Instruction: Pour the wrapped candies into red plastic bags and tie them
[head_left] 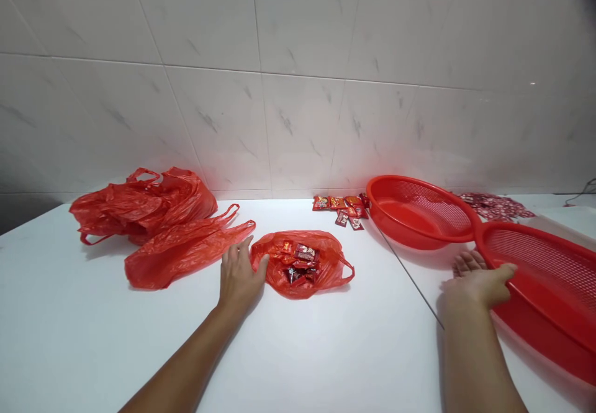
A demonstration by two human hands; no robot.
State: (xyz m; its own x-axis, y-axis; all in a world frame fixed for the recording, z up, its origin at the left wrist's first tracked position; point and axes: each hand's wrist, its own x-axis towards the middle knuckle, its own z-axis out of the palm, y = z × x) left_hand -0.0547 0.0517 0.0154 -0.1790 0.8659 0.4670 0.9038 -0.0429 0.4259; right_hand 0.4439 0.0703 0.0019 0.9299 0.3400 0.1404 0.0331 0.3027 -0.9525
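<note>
A red plastic bag [333,254] lies open-mouthed on the white table, with several small red and dark packets [305,253] inside. My left hand [243,273] rests at its left edge, thumb apart from the fingers. A second, flattened red bag [172,254] has its handles close to those fingertips. On the right, my right hand [475,279] is turned partly palm up, fingers spread, beside the near red basket [535,295]. Its thumb overlaps the basket's side; whether it presses on it I cannot tell. Another red basket [419,239] stands just behind that hand.
Bunched red bags [144,205] sit at the back left. Several red packets [342,205] lie by the wall, left of the far basket. A pile of dark red-and-white packets [496,207] is behind the baskets. A seam [410,276] runs across the table; tiled wall [302,127] bounds the back.
</note>
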